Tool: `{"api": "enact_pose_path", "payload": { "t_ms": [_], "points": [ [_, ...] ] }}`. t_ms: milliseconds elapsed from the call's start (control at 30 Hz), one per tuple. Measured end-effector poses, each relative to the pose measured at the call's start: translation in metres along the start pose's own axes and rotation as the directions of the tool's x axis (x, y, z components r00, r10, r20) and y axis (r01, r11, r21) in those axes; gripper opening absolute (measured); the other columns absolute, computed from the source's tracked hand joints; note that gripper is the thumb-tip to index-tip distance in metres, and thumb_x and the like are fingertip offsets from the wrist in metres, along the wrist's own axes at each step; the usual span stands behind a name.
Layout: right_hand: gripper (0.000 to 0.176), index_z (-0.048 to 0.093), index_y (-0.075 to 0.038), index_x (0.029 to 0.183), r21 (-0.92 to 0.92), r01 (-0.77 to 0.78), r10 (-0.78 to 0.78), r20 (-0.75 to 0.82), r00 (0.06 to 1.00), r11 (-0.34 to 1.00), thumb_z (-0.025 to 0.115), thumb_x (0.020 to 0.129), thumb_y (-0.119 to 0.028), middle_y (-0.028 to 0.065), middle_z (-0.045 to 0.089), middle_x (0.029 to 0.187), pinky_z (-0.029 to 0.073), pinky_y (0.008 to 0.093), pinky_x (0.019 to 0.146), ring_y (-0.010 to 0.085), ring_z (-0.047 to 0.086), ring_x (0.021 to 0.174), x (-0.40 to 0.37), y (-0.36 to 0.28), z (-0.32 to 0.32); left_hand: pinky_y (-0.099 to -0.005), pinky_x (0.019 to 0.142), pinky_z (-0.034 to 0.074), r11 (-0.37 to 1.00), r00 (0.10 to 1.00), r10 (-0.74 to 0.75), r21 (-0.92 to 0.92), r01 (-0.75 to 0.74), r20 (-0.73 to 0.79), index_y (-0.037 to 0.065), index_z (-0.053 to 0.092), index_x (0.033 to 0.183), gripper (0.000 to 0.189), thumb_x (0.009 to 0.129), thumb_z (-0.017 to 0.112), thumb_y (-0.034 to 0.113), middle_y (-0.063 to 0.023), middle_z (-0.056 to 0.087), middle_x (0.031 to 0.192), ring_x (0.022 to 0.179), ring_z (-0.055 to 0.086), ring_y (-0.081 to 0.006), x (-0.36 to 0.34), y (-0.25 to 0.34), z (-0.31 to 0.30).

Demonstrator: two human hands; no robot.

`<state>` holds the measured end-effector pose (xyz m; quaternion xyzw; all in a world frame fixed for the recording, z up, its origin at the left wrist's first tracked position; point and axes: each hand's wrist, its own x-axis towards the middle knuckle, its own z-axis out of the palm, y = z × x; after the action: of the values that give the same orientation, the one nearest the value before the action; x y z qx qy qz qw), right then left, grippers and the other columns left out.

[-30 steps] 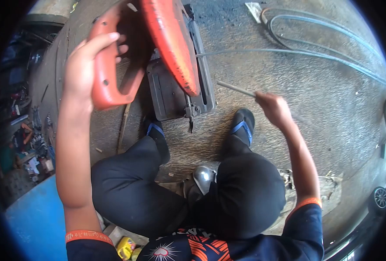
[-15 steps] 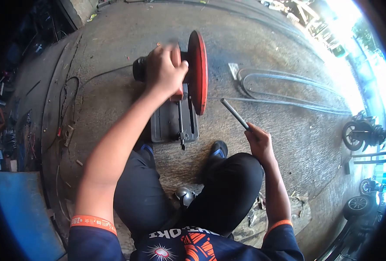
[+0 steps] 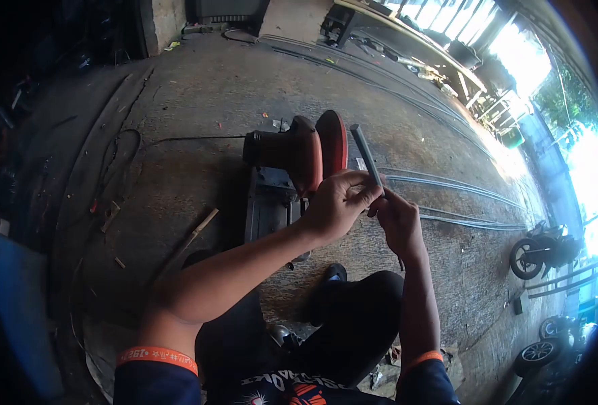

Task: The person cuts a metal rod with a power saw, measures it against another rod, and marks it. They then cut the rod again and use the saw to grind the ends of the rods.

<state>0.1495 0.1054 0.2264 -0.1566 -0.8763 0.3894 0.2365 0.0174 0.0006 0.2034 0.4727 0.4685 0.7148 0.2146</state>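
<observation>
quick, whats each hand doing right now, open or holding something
Left hand: closed, fingers on the grey rod.
Right hand: closed, holding the same rod lower down.

"19" on orange left sleeve band [image 3: 158,356], white lettering [image 3: 275,381] on dark shirt [image 3: 285,395], unclear

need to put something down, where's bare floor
Bare floor left of the red-black chop saw, between its black cord and the tan wooden stick; also between the right forearm and dark motorcycle. Crowded: beside the saw, with the left hand, grey metal bar and long pale rods.
</observation>
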Motion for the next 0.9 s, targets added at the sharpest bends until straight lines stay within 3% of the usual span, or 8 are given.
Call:
{"api": "enact_pose_path", "payload": {
  "t_ms": [33, 133, 233, 333, 767, 833, 867, 900],
  "points": [
    [0.033, 0.057, -0.001, 0.127, 0.002, 0.016, -0.016, 0.005, 1.0, 1.0, 0.049, 0.095, -0.007, 0.0015, 0.056, 0.068, 0.04, 0.0219, 0.055, 0.0037, 0.046, 0.062, 0.006, -0.006, 0.002, -0.0222, 0.063, 0.046, 1.0, 1.0, 0.011, 0.009, -0.011, -0.009, 0.006, 0.062, 0.117, 0.024, 0.096, 0.058, 0.018, 0.0003, 0.062, 0.078, 0.072, 0.056, -0.005, 0.001, 0.007, -0.004],
    [0.067, 0.022, -0.001, 0.149, 0.05, -0.188, 0.181, 0.124, 0.976, 0.981, 0.05, 0.088, 0.002, 0.0063, 0.067, 0.078, 0.049, 0.0271, 0.068, 0.0086, 0.057, 0.067, 0.018, -0.025, 0.0, -0.0213, 0.057, 0.045, 0.961, 0.992, -0.126, -0.247, 0.124, 0.008, 0.007, 0.056, 0.112, 0.018, 0.098, 0.055, 0.018, 0.0007, 0.059, 0.076, 0.065, 0.054, -0.0027, -0.002, 0.021, -0.005],
    [0.073, 0.015, 0.0, 0.15, 0.045, -0.202, 0.193, 0.149, 0.97, 0.978, 0.052, 0.088, 0.003, 0.0068, 0.067, 0.078, 0.049, 0.0272, 0.068, 0.0094, 0.056, 0.064, 0.028, -0.034, 0.008, -0.0209, 0.053, 0.045, 0.99, 0.993, -0.111, -0.094, 0.107, -0.041, 0.007, 0.056, 0.108, 0.015, 0.097, 0.056, 0.017, 0.0006, 0.06, 0.074, 0.061, 0.054, -0.0039, 0.002, 0.014, -0.017],
    [0.075, 0.012, 0.0, 0.15, 0.106, -0.216, 0.195, 0.176, 0.965, 0.971, 0.052, 0.087, 0.002, 0.007, 0.068, 0.078, 0.049, 0.0275, 0.067, 0.0101, 0.056, 0.063, 0.032, -0.027, 0.012, -0.0206, 0.05, 0.045, 0.99, 0.993, -0.106, -0.104, 0.1, -0.046, 0.005, 0.059, 0.104, 0.014, 0.096, 0.058, 0.016, -0.0001, 0.06, 0.073, 0.06, 0.054, -0.0043, 0.003, 0.007, -0.022],
    [0.072, 0.021, 0.0, 0.149, 0.121, -0.082, 0.084, -0.013, 0.996, 0.989, 0.059, 0.087, -0.001, 0.0085, 0.069, 0.077, 0.051, 0.027, 0.071, 0.0113, 0.066, 0.074, 0.02, -0.002, 0.021, -0.0212, 0.049, 0.043, 0.986, 0.986, -0.165, -0.026, 0.165, -0.02, 0.003, 0.062, 0.101, 0.015, 0.095, 0.06, 0.017, 0.0013, 0.058, 0.071, 0.061, 0.053, -0.0036, 0.004, 0.014, -0.015],
    [0.062, 0.039, 0.002, 0.141, 0.064, -0.093, 0.094, -0.025, 0.995, 0.994, 0.065, 0.085, -0.002, 0.0087, 0.069, 0.078, 0.051, 0.0262, 0.07, 0.0098, 0.065, 0.075, 0.019, 0.006, 0.015, -0.0207, 0.054, 0.045, 0.99, 0.99, -0.138, -0.02, 0.137, -0.013, 0.003, 0.062, 0.102, 0.015, 0.095, 0.06, 0.015, 0.0009, 0.059, 0.075, 0.064, 0.053, -0.0036, 0.004, 0.008, -0.014],
    [0.062, 0.039, 0.002, 0.141, 0.07, -0.1, 0.103, -0.029, 0.994, 0.992, 0.065, 0.085, -0.002, 0.0087, 0.069, 0.078, 0.051, 0.0262, 0.07, 0.0098, 0.065, 0.075, 0.019, 0.014, 0.011, -0.0201, 0.059, 0.046, 0.994, 0.994, -0.106, -0.018, 0.106, -0.01, 0.002, 0.062, 0.103, 0.015, 0.095, 0.06, 0.014, 0.0006, 0.061, 0.078, 0.067, 0.054, -0.0036, 0.005, 0.004, -0.013],
    [0.054, 0.048, 0.003, 0.134, 0.059, -0.003, 0.006, -0.052, 0.999, 0.998, 0.066, 0.083, -0.002, 0.0078, 0.067, 0.075, 0.05, 0.0253, 0.067, 0.0083, 0.063, 0.073, 0.02, 0.026, 0.007, -0.0201, 0.059, 0.046, 0.993, 0.993, -0.116, -0.018, 0.116, -0.003, 0.002, 0.062, 0.103, 0.015, 0.095, 0.06, 0.014, 0.0006, 0.061, 0.078, 0.067, 0.054, -0.0036, 0.006, -0.003, -0.014]
  ]
}}
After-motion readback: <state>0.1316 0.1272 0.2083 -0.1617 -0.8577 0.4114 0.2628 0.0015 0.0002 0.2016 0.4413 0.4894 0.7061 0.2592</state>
